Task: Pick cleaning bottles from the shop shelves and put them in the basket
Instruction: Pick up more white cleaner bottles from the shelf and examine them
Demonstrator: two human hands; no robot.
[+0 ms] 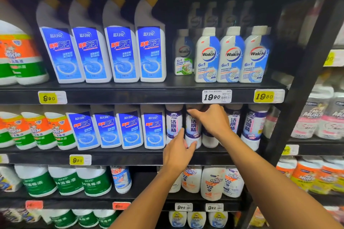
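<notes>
On the middle shelf stands a row of white bottles with purple labels. Both my hands are at one of them, the purple-label bottle, second from the left in that row. My right hand curls over its upper part from the right. My left hand grips its lower part, with the thumb on the left side and the fingers across the base. The bottle stands upright on the shelf. No basket is in view.
Blue-label toilet cleaner bottles fill the upper and middle shelves at left. Walch bottles stand at upper right. Mr Muscle bottles sit on the lower shelf under my arms. A black shelf upright rises at right.
</notes>
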